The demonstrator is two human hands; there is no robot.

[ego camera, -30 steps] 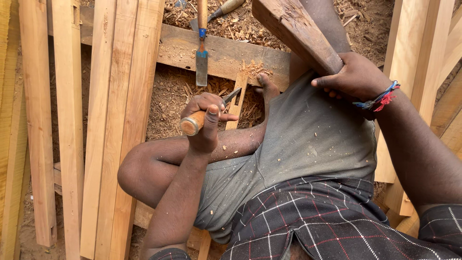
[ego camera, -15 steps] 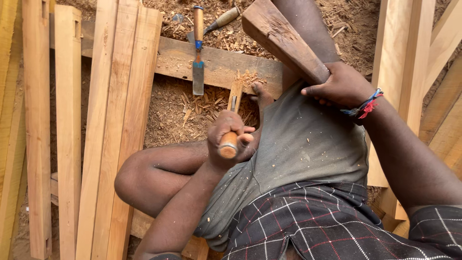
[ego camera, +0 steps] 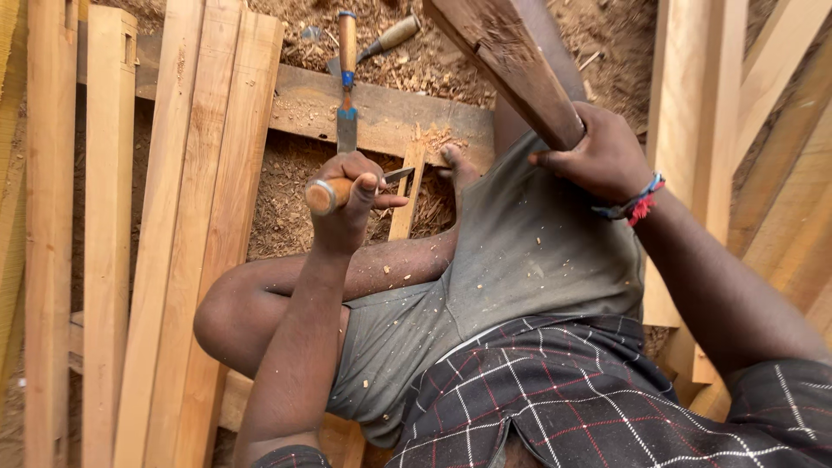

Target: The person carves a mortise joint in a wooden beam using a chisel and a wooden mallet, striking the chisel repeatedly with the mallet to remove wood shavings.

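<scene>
Left hand (ego camera: 347, 195) grips a chisel (ego camera: 351, 186); right hand (ego camera: 598, 156) clenches the mallet (ego camera: 511, 65), perhaps too near that bare foot (ego camera: 455, 169) beside the chisel: a slip could cut.

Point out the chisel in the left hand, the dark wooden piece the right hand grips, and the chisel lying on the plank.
held chisel (ego camera: 334, 191), head view, on its wooden handle.
dark wooden piece (ego camera: 507, 65), head view, on its upper face.
lying chisel (ego camera: 347, 52), head view, on its wooden handle.

A wooden-handled chisel (ego camera: 347, 82) lies on a flat wooden board (ego camera: 390, 113) ahead of the bent knee, long upright timber battens (ego camera: 186, 217) stand to its left, and 1 round-handled tool (ego camera: 392, 36) lies on the sawdust behind.
</scene>
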